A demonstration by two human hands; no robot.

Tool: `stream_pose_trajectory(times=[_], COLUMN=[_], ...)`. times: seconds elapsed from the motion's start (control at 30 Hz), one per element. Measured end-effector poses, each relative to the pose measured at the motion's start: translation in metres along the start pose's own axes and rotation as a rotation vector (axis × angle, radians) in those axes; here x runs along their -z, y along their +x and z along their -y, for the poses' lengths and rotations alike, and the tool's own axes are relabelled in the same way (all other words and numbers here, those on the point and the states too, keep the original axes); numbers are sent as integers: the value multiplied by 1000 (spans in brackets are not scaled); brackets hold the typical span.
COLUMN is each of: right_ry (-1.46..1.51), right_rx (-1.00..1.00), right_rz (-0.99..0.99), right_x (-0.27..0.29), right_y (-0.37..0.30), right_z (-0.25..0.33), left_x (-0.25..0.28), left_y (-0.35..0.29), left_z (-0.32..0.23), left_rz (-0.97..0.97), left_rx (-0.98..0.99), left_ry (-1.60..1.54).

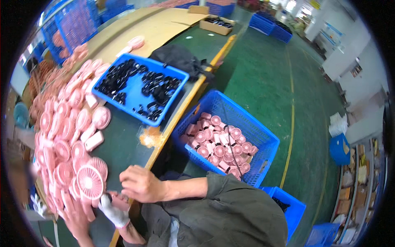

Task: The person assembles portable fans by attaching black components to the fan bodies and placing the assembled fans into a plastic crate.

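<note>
My left hand, in a white glove, is closed around a pink handheld fan; its handle part shows beside the glove, and the rest is hidden. A small dark spot shows at the gloved fingertips. Just above and to the right, my bare right hand has its fingers curled together. Whatever they may hold is too blurred to make out. Left of the glove, a round pink fan head faces up on a heap of pink fans. Another person's bare hand touches the heap's near end.
On the green table stands a blue tray of small black parts. Dark cloth lies behind it. Right of the table edge, a blue crate holds pink fans. A smaller blue bin stands near my body.
</note>
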State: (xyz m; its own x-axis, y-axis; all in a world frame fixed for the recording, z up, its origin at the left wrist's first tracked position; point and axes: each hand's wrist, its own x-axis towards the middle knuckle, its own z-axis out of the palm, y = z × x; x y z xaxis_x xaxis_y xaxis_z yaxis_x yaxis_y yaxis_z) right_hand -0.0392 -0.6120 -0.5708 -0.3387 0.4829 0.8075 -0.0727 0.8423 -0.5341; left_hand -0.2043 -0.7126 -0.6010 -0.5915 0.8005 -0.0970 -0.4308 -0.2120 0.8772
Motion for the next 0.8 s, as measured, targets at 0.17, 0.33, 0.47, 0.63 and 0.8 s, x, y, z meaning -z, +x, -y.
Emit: stream_pose_trajectory(times=[0.17,0.33,0.47,0.63,0.8], right_ry=[204,1224,1236,1012,616], right_rx=[-459,-1204,-1222,-1043,-561], right_rz=[120,74,49,-250,-43], right_x=[0,-4,-7,-12,-17], right_y=[-21,-17,-19,-9,-11], right_z=[-22,-23,-28,-8,-5], left_x=[-50,-70,-64,-39,-43], left_y=[8,1,9,11,-8], left_z=[8,2,16,36,15], left_rz=[4,274,319,334,153], left_rx=[225,529,515,486,266], left_ry=[-63,80,67,179,221])
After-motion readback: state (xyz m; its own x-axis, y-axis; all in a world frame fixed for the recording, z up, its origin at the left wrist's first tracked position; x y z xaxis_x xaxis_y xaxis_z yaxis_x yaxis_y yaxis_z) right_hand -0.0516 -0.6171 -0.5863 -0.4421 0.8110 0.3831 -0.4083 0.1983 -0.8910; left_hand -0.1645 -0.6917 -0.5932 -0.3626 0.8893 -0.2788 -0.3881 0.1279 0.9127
